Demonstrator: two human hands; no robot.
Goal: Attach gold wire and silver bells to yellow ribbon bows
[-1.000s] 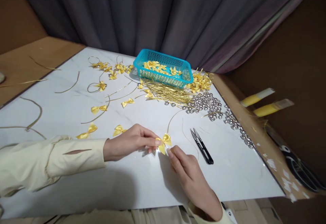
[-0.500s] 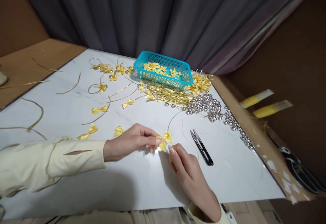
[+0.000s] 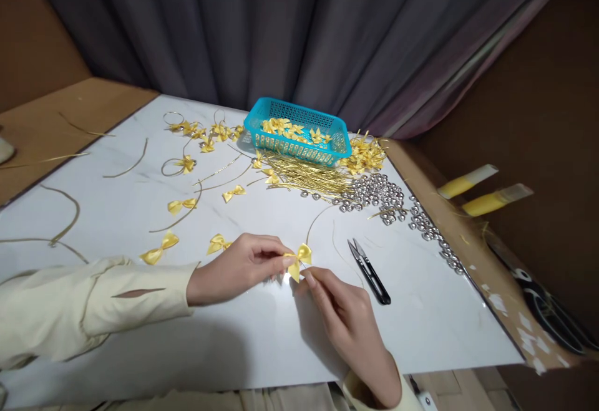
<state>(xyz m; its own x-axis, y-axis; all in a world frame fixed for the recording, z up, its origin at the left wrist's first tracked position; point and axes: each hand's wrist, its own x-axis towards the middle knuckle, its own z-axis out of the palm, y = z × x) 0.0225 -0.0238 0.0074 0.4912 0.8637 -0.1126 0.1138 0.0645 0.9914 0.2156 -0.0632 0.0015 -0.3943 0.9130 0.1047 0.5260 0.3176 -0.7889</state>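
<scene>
A yellow satin ribbon bow is pinched between the thumb and fingers of my left hand, above the white tabletop. Behind the bow, a thin gold cord curves up and away. My right hand is closed just below and right of the bow, its thumb and forefinger pinching the short near end of that cord. The fingertips nearly touch the ribbon. Black thread snips lie to the right of my right hand. Another yellow bow rests just behind my left wrist.
A turquoise basket holding yellow bows stands at the back. Before it lie a bundle of gold cords and many silver beads. Finished-looking looped bows sit at back left. Black scissors and two yellow-filled tubes are at right.
My right fingertips have moved slightly left, closer to the bow. The bow has shifted a little left in my left hand's pinch. The rest lies as before.
</scene>
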